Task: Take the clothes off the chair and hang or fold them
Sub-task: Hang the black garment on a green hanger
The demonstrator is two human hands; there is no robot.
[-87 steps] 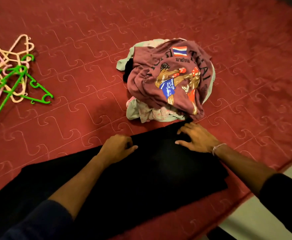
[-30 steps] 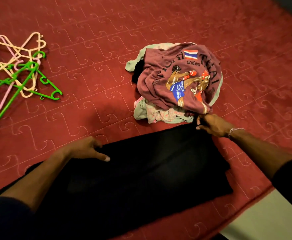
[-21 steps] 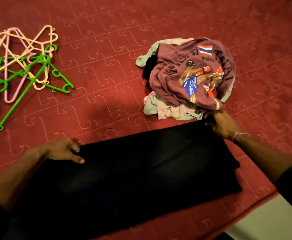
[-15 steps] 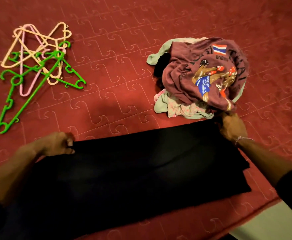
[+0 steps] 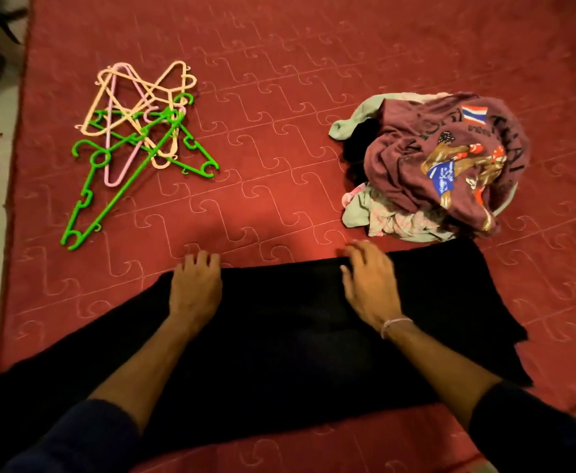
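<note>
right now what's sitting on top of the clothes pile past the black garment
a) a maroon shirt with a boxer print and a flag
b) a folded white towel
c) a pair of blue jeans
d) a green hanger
a: the maroon shirt, with boxers and a striped flag printed on it, covers the top of the pile; the hangers lie apart to the left.

Left hand [image 5: 196,288] and right hand [image 5: 370,285] apparently flat on black garment [image 5: 296,343], hangers [image 5: 136,138], clothes pile [image 5: 433,165]
</note>
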